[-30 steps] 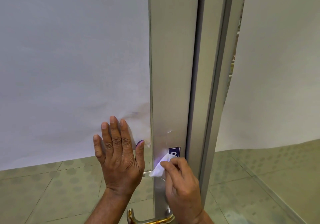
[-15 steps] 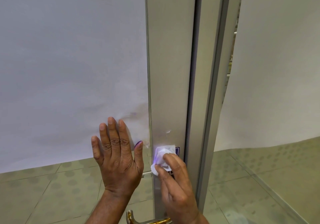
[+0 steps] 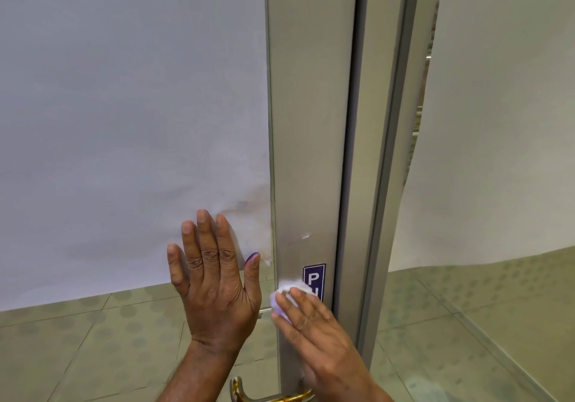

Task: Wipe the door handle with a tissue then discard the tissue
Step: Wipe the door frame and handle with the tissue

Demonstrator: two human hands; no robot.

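My left hand (image 3: 214, 283) lies flat against the glass door pane, fingers spread and pointing up, holding nothing. My right hand (image 3: 314, 330) presses a crumpled white tissue (image 3: 284, 299) against the grey metal door stile (image 3: 311, 152), just left of a blue sticker (image 3: 315, 274) with white letters. The fingers cover the sticker's lower part. A brass lever door handle (image 3: 264, 395) shows at the bottom edge, below my right wrist, mostly cut off by the frame.
White paper covers the glass of the door (image 3: 124, 106) and the side panel (image 3: 497, 121) on the right. The metal door frame (image 3: 392, 152) runs vertically beside the stile. Tiled floor (image 3: 62, 339) shows through the lower glass.
My right hand has slid with the tissue slightly down and left on the stile, uncovering the top of the blue sticker. My left hand stays flat on the glass.
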